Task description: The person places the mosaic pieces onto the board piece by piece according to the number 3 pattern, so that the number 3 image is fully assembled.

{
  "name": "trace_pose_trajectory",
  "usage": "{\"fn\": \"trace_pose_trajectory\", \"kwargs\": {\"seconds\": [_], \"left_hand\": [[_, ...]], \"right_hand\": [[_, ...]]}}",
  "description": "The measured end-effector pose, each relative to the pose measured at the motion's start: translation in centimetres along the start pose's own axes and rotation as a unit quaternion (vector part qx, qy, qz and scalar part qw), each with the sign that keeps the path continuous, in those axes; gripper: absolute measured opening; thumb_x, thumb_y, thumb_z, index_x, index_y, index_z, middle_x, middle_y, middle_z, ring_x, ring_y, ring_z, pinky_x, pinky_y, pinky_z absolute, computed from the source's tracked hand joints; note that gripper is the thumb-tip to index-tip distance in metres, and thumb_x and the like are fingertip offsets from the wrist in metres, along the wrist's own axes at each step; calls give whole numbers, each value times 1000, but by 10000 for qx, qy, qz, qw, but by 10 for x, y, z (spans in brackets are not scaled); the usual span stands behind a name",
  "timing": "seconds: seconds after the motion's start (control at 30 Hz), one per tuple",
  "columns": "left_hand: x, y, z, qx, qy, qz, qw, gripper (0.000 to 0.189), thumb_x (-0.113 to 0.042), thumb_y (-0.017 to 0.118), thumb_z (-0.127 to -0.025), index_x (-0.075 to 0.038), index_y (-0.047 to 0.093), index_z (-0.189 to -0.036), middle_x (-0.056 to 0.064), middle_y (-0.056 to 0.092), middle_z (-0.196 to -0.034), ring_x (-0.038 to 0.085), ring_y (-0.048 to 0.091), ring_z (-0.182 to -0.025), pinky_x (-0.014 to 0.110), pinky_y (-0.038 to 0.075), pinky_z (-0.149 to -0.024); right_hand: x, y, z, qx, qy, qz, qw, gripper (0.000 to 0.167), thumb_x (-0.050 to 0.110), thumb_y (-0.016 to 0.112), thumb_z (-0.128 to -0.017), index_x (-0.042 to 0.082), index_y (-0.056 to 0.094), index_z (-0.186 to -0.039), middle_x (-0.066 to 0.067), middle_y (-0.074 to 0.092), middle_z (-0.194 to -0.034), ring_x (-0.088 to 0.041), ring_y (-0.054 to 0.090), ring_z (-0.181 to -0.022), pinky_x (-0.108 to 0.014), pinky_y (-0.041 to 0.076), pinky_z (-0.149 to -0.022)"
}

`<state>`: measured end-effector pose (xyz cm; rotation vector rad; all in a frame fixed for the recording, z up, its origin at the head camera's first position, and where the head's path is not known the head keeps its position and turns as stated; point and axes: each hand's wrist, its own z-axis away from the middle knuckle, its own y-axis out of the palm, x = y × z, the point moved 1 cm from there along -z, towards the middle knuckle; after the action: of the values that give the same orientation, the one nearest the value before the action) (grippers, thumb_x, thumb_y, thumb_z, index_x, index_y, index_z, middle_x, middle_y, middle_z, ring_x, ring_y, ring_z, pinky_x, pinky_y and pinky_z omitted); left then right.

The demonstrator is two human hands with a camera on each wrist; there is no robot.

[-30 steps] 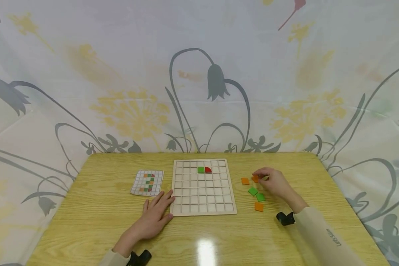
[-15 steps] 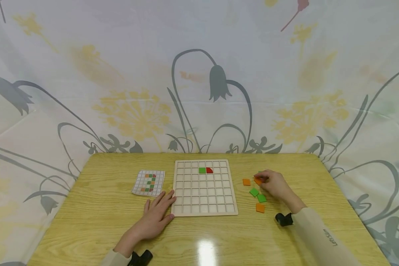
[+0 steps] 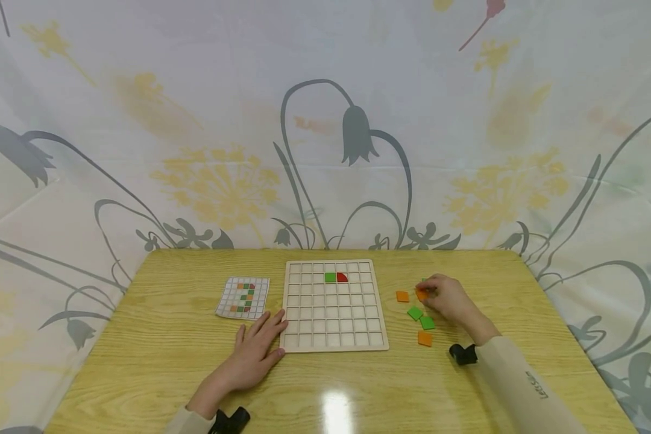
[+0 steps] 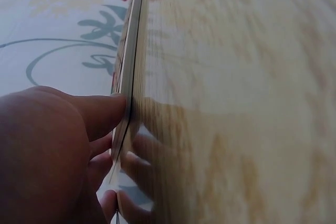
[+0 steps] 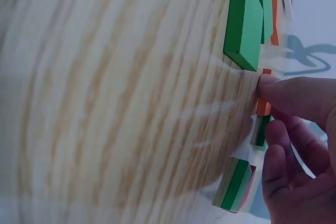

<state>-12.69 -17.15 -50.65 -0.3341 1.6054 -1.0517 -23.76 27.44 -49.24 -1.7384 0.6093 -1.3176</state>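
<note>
1. Looking through the head view, I see the board (image 3: 334,313) at lower centre on the table (image 3: 293,392), a green tile (image 3: 330,277) and a red tile (image 3: 342,277) side by side in its second row from the top. The card (image 3: 242,298) lies left of it. My left hand (image 3: 252,358) has its fingers apart, tips at the board's left edge. Right of centre, my right hand (image 3: 449,299) pinches an orange tile (image 3: 421,295), near two loose greens (image 3: 427,323) and two other oranges (image 3: 425,339).
2. On the left wrist view, my thumb touches the board's edge left of centre; part of the right hand shows at upper left.
3. From the right wrist, I have the thumb on the orange tile, right of centre; the loose greens sit upper right, another green piece (image 5: 237,187) lower right.
</note>
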Motion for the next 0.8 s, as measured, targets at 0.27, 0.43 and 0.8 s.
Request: {"fn": "trace_pose_trajectory", "kwargs": {"seconds": [0.27,0.43,0.8], "left_hand": [[1,1,-1,-5,23,-1,10000,52,-25,54,-105,-10,40,-153,5,19,-165,36,8,-151,76,-2,-105],[1,2,-1,23,-5,-40,10000,53,-23,54,-104,-10,40,-154,5,19,-165,36,8,-151,76,-1,-105],[-1,1,2,-92,-7,-60,9999,52,-22,56,-104,-8,42,-152,7,21,-165,38,10,-150,76,-1,-105]], "right_hand": [[-4,0,1,59,182,-269,9995,30,-7,67,-85,-6,70,-115,-16,68,-107,-37,64,-100,-51,52,-86],[-5,0,2,71,229,-277,9993,30,-6,67,-86,-6,69,-116,-17,69,-108,-36,64,-99,-50,53,-85],[0,-1,1,30,222,-122,9997,29,0,71,-83,-3,73,-112,-15,67,-104,-29,63,-90,-45,53,-79]]}}
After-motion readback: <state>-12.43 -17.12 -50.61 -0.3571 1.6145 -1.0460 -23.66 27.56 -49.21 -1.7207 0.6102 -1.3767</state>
